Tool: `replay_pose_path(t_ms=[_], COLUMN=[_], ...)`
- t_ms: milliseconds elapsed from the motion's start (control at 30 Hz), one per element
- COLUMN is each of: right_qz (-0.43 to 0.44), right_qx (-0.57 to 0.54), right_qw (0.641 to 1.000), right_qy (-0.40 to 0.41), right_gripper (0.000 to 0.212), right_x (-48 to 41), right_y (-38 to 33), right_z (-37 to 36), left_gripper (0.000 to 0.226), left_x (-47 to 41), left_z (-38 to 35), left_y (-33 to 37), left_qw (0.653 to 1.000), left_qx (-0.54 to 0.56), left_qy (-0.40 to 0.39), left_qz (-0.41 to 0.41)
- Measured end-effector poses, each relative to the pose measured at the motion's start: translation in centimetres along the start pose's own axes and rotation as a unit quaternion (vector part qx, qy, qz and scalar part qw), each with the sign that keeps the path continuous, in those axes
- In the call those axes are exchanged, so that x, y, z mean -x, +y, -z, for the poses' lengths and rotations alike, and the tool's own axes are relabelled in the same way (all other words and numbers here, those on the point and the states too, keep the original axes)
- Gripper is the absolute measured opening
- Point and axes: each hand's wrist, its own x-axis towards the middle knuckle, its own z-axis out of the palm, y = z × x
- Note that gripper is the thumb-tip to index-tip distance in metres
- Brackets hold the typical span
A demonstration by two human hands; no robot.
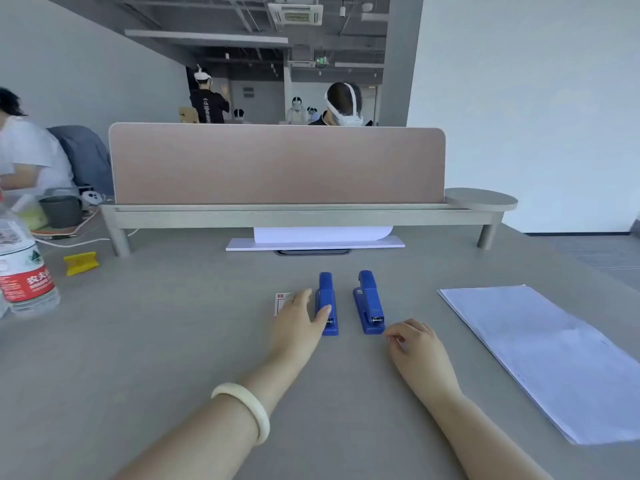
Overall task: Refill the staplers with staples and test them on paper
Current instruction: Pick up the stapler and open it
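Observation:
Two blue staplers lie side by side on the grey desk, the left stapler (326, 299) and the right stapler (369, 302), both closed. My left hand (298, 322) lies flat beside the left stapler, thumb resting on its near end, fingers over a small white staple box (281, 303). My right hand (417, 344) rests on the desk just right of the right stapler's near end, fingers curled, holding nothing I can see. A stack of white paper (543, 355) lies to the right.
A water bottle (20, 268) stands at the left edge, with a small yellow object (81, 262) behind it. A raised shelf with a pink divider (277, 164) crosses the back; white sheets (315, 239) lie beneath it. People sit beyond.

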Motion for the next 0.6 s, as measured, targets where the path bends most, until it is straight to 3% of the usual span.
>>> replay_pose_path(t_ms=[100, 400, 600], right_qz=[-0.004, -0.009, -0.010], right_qx=[0.006, -0.006, -0.025], right_qw=[1.000, 1.000, 0.999], right_qy=[0.003, -0.014, -0.037], right_gripper=[0.019, 0.019, 0.019], right_x=[0.0, 0.8, 1.6], right_y=[0.5, 0.8, 0.3], right_z=[0.1, 0.3, 1.0], left_gripper=[0.031, 0.011, 0.010], left_x=[-0.6, -0.2, 2.9], left_z=[-1.4, -0.8, 3.7], left_y=[0.4, 0.7, -1.4], left_qw=[1.000, 0.997, 0.990], left_qx=[-0.016, -0.071, 0.021], left_qy=[0.017, 0.011, -0.139], left_qz=[0.000, 0.002, -0.026])
